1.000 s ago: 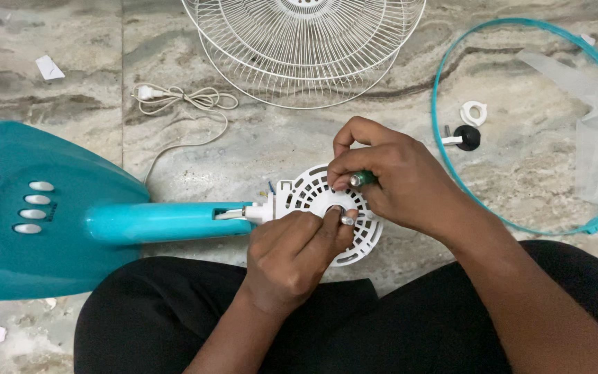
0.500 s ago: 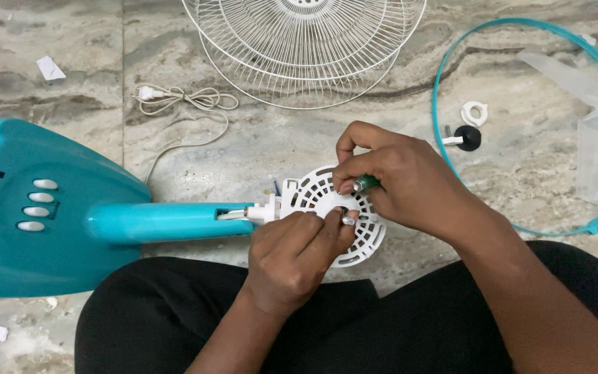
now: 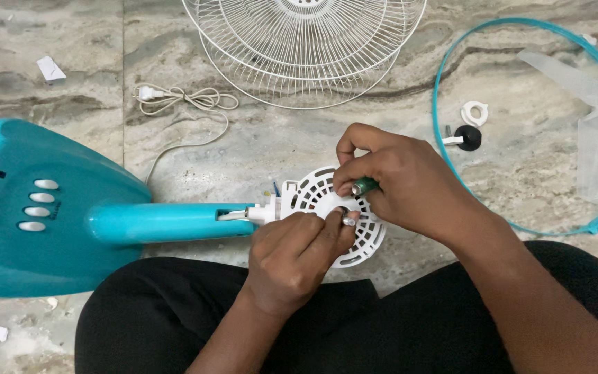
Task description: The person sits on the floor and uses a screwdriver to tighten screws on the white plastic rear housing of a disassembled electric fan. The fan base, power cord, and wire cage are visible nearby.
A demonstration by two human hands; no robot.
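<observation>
Underneath, veined grey-beige marble floor bears paper scraps

White wire fan grille: top running off the picture's upper edge.
Teal plastic fan base: left side getting cut off.
Green-handled tool: mostly hiding inside the right hand.

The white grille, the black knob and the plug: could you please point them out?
Grille (image 3: 306, 48), head view, on its wire spokes.
Knob (image 3: 469, 138), head view, on its round black head.
Plug (image 3: 147, 92), head view, on its white body.
</observation>
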